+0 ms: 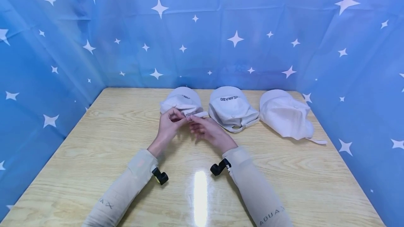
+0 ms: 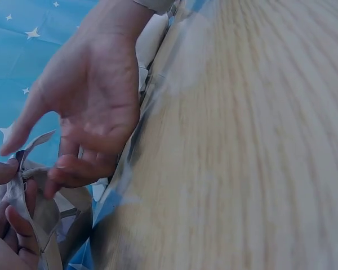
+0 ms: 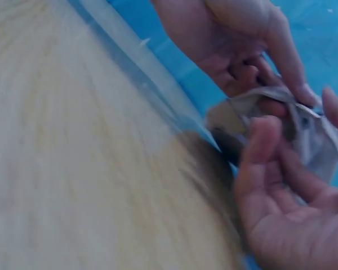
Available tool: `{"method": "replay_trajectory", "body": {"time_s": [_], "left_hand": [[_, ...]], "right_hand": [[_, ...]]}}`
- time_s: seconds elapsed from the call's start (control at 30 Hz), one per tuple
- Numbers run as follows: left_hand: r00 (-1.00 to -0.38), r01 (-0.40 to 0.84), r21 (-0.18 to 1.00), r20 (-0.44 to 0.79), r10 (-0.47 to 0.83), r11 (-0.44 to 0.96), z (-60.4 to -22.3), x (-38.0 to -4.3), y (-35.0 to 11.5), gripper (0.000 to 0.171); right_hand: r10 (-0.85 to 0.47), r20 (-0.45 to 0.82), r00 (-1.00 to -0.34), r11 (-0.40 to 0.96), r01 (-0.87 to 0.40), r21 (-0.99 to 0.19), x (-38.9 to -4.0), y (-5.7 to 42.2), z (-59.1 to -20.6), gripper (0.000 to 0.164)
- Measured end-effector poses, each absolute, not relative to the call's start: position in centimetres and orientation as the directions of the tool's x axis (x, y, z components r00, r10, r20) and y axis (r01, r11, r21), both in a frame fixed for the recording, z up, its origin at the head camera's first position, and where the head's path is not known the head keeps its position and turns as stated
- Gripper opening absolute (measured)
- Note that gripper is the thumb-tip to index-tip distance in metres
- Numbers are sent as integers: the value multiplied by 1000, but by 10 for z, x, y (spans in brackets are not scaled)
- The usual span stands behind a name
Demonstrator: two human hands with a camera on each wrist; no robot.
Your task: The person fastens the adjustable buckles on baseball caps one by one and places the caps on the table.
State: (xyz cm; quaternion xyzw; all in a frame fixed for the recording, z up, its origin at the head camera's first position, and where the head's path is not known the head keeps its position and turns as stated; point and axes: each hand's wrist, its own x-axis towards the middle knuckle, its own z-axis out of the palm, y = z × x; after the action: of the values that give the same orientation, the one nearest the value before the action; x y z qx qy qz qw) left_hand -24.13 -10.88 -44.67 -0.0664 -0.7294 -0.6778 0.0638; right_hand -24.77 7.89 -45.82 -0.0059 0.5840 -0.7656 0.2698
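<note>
A white baseball cap [image 1: 182, 98] with dark lettering lies at the table's back, its strap side facing me. My left hand [image 1: 169, 123] pinches the cap's back edge beside the strap, with the thumb on a small dark buckle [image 2: 21, 160]. In the left wrist view the loose end of the strap [image 2: 40, 142] sticks out from that buckle. My right hand [image 1: 209, 131] is close beside the strap, its thumb tip right at the buckle. The fingers of the right hand [image 3: 293, 208] are loosely bent and apart from the thumb.
A second white cap [image 1: 228, 106], lettered COLORADO, sits just right of my right hand. Farther right lies a third white cap [image 1: 282, 113] with its strap trailing on the wooden table [image 1: 104, 143]. A blue star-patterned cloth [image 1: 202, 31] stands behind and at both sides.
</note>
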Motion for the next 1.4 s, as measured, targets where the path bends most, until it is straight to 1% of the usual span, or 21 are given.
{"method": "replay_trajectory", "body": {"time_s": [0.07, 0.13, 0.27, 0.47, 0.67, 0.93, 1.2, 1.4], "left_hand": [[-982, 187, 980, 188, 6, 68, -447, -242, -109, 20], [-982, 188, 980, 188, -1, 65, -448, -243, -109, 21], [-983, 185, 981, 185, -5, 64, -449, -244, -109, 23], [-985, 170, 983, 170, 0, 63, -449, -242, -110, 22], [-982, 188, 980, 189, 1, 60, -449, -241, -110, 25], [-983, 183, 983, 182, 6, 34, -449, -240, -111, 31], [-983, 183, 983, 182, 20, 7, -451, -241, -111, 31], [-975, 220, 974, 218, 41, 46, -453, -242, -112, 30]], "right_hand": [[-403, -280, -871, -255, 401, -880, -247, 75, -462, 16], [-401, -265, -877, -307, 401, -863, -246, 71, -464, 17], [-400, -267, -877, -345, 413, -843, -246, 67, -468, 20], [-371, -288, -883, -411, 434, -802, -244, 64, -471, 16], [-341, -305, -889, -459, 440, -772, -245, 63, -470, 15], [-350, -299, -888, -527, 450, -720, -245, 62, -471, 17], [-371, -294, -881, -532, 461, -710, -246, 64, -471, 19], [-357, -275, -893, -546, 439, -714, -246, 64, -472, 18]]}}
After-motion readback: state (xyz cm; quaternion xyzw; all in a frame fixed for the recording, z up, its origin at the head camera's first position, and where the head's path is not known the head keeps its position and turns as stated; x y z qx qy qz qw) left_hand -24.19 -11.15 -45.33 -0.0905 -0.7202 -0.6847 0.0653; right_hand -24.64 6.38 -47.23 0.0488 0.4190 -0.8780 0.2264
